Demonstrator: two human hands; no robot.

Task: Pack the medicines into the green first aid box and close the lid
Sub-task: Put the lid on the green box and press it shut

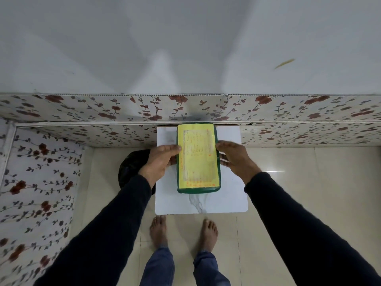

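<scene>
The green first aid box (198, 190) stands on a small white table (231, 195), its lid down and covered by a yellow printed label. My left hand (159, 161) rests against the box's left side, fingertips on the lid's edge. On the opposite side, my right hand (235, 156) touches the right edge with fingers spread. No medicines are visible outside the box.
The white table stands against a low wall with floral covering (206, 108). A dark round object (132, 166) sits on the floor to the table's left, partly hidden by my left arm. My bare feet (183, 234) stand on beige tiles in front of the table.
</scene>
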